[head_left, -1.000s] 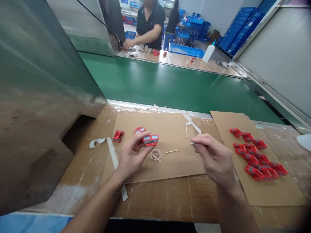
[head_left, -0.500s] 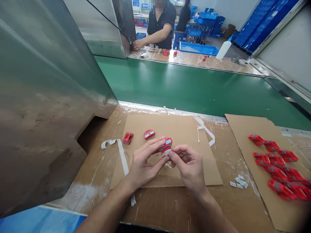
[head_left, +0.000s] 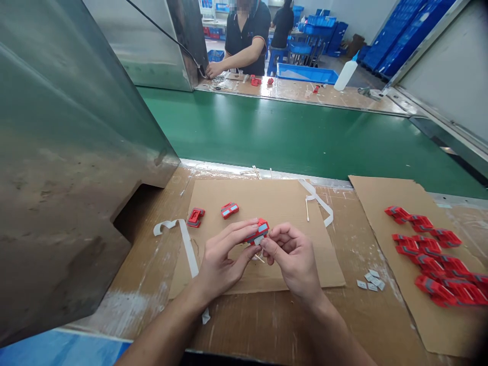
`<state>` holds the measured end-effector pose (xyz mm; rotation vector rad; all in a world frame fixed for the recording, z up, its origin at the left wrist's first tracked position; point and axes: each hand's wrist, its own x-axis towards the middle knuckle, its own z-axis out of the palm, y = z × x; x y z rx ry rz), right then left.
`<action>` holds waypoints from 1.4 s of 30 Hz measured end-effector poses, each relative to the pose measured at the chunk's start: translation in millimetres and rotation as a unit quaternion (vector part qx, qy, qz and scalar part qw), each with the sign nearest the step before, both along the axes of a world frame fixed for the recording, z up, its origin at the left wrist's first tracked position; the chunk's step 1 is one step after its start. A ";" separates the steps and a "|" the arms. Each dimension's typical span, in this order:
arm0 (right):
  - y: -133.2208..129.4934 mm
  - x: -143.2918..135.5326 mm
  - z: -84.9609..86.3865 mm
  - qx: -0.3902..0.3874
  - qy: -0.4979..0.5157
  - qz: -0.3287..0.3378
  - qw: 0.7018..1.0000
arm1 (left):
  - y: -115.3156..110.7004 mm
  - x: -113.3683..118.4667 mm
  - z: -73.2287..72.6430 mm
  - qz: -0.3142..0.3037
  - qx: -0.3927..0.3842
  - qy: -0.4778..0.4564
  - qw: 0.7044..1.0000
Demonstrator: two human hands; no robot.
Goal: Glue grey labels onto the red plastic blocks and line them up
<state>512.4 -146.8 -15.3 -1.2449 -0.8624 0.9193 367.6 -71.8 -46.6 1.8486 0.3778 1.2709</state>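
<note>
My left hand is closed on a small red and grey plastic piece, shaped like a toy vehicle, with fingers over the top and thumb beneath. Pale panels show on its near side. My right hand is closed in a pinch at the piece's lower right edge, by the lowest pale panel; whatever lies between its fingertips is hidden. Beyond my left hand, two similar red pieces rest on a cardboard sheet. A cotton swab lies partly hidden below my hands.
Rows of red pieces cover the right cardboard. Small pale tiles lie left of it. Paper strips flank the middle sheet. A metal housing rises at left. Past the green belt, a person works beside a white bottle.
The pale panel, which stuck out below the red piece at my right fingertips, now sits closer against its side. The whole view has shifted slightly.
</note>
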 end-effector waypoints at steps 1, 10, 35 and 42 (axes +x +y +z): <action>-0.7 1.4 -1.0 0.008 -0.032 -0.014 0.999 | -0.2 -0.5 0.7 -0.009 -0.015 -0.008 1.000; -6.5 4.3 -6.9 0.106 -0.222 0.013 0.969 | -3.3 -3.3 8.5 -0.059 -0.071 -0.029 0.995; -5.2 4.3 19.5 0.228 -0.491 -0.016 0.841 | -9.2 7.2 13.9 -0.030 -0.151 -0.134 0.979; -7.5 1.4 17.4 0.248 -0.502 -0.053 0.827 | -5.4 6.5 14.4 -0.034 -0.171 -0.122 0.977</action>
